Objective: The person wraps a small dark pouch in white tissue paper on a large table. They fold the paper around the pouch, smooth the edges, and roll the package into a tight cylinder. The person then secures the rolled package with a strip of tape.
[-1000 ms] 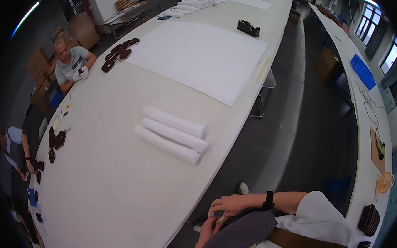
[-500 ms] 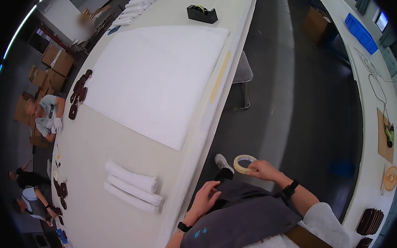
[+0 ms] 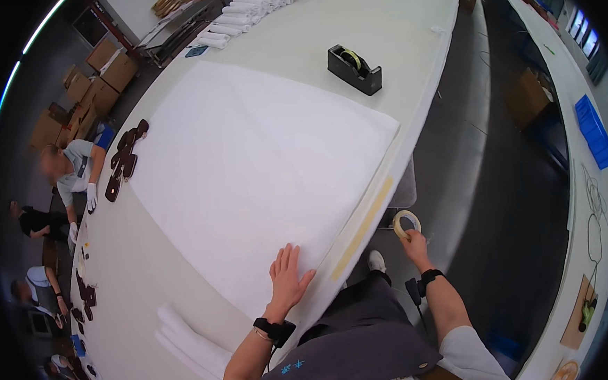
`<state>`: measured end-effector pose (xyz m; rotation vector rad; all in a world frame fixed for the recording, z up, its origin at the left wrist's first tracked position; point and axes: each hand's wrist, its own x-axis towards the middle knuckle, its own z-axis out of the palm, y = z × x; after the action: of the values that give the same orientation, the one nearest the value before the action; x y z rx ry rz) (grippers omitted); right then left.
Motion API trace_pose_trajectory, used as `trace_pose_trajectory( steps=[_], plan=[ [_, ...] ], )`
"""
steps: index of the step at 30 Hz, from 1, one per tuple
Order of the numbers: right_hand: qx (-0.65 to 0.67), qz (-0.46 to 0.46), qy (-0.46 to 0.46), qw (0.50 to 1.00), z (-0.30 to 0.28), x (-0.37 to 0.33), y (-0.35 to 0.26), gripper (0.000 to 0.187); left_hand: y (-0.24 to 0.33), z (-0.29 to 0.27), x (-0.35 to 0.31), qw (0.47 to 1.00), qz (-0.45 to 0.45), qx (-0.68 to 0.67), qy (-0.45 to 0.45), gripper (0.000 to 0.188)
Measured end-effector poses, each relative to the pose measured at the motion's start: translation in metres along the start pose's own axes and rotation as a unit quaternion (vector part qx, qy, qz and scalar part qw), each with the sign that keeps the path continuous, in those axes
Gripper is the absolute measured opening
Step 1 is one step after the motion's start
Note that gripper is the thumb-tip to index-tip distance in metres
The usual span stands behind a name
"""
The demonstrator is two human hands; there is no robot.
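My right hand (image 3: 415, 246) grips a roll of pale yellow tape (image 3: 400, 220) by its lower edge, out past the table's right side. My left hand (image 3: 287, 274) is open, fingers spread, over the near right part of a large white sheet (image 3: 261, 165). Whether its palm presses on the sheet, I cannot tell. A strip of yellow tape (image 3: 362, 229) runs along the table edge beside the sheet. Rolled white sheets (image 3: 188, 343) lie left of my left forearm. Beyond the sheet's far right corner stands a black tape dispenser (image 3: 354, 70).
Several white rolls (image 3: 258, 8) are piled at the far end of the table (image 3: 421, 50). Dark brown cases (image 3: 125, 162) line its left edge, where a person in white gloves (image 3: 78, 169) stands. A stool (image 3: 406, 184) is partly under the table. A blue crate (image 3: 593, 132) sits on the right-hand bench.
My left hand has moved from in front of my apron forward over the sheet and spread its fingers. The right hand has carried the tape roll forward. My view has shifted along the table.
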<state>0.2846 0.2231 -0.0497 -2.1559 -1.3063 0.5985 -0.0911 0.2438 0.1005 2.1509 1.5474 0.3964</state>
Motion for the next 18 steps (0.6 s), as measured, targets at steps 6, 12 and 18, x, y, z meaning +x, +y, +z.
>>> trace_pose_trajectory(
  steps=[6, 12, 18],
  plan=[
    [-0.022, -0.063, -0.1, 0.993, 0.037, 0.134, 0.02, 0.031, 0.002, 0.012, -0.007, 0.993, -0.075, 0.092, 0.003, 0.06],
    [-0.155, -0.189, -0.241, 0.939, 0.038, 0.194, 0.078, 0.029, 0.0, 0.015, -0.005, 0.992, -0.095, 0.074, 0.031, 0.046],
    [-0.009, -0.252, -0.138, 0.958, -0.14, 0.187, -0.064, 0.028, 0.014, 0.007, 0.009, 0.975, -0.168, -0.03, 0.139, 0.022]
  ],
)
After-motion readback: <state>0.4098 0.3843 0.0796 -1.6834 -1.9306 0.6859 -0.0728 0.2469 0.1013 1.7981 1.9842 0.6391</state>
